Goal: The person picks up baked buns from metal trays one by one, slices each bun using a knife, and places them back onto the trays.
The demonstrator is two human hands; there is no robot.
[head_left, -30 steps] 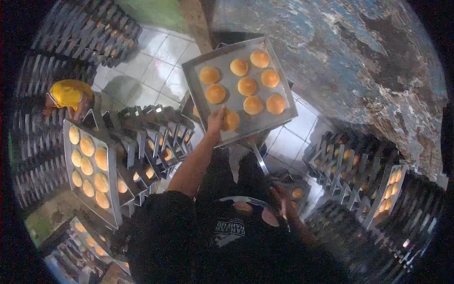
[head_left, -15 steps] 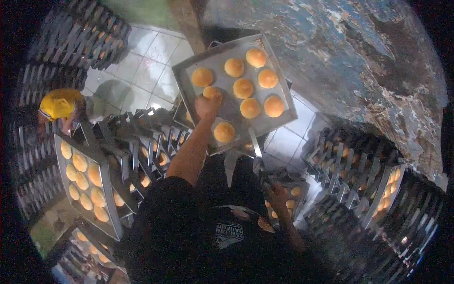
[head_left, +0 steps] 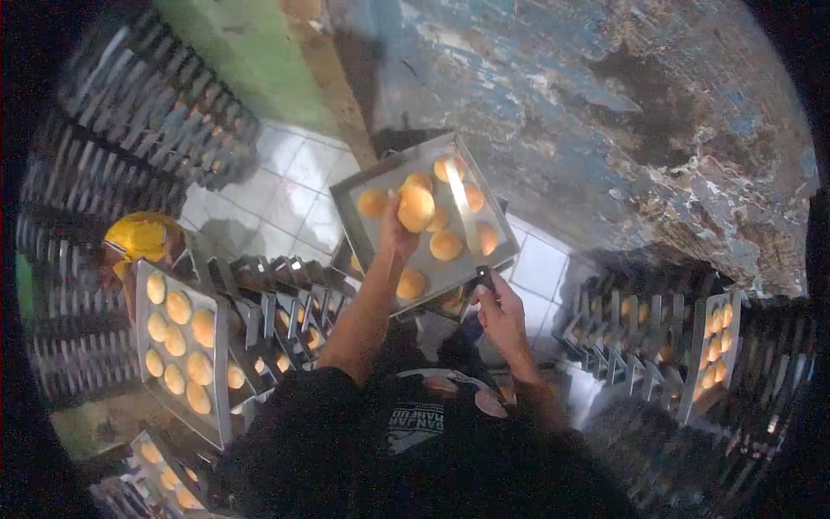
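My left hand (head_left: 398, 232) holds up a round golden bun (head_left: 417, 208) above a square metal tray (head_left: 347, 227). Closed round the dark handle of a long-bladed knife (head_left: 465, 204) is my right hand (head_left: 501, 316), at the tray's near right edge. The blade points away from me and passes over the right part of the tray. Several more buns, such as one at the near side (head_left: 411, 284), lie in the tray.
Stacked trays of buns (head_left: 184, 346) stand at the left, with more stacks (head_left: 711, 346) at the right. A person in a yellow top (head_left: 143, 238) is at the far left. A worn, peeling wall (head_left: 588, 112) rises behind the tray.
My left hand has lifted a bun off the tray. My right hand and the knife have come up from low on the right to the tray. The view has shifted, so the tray appears lower.
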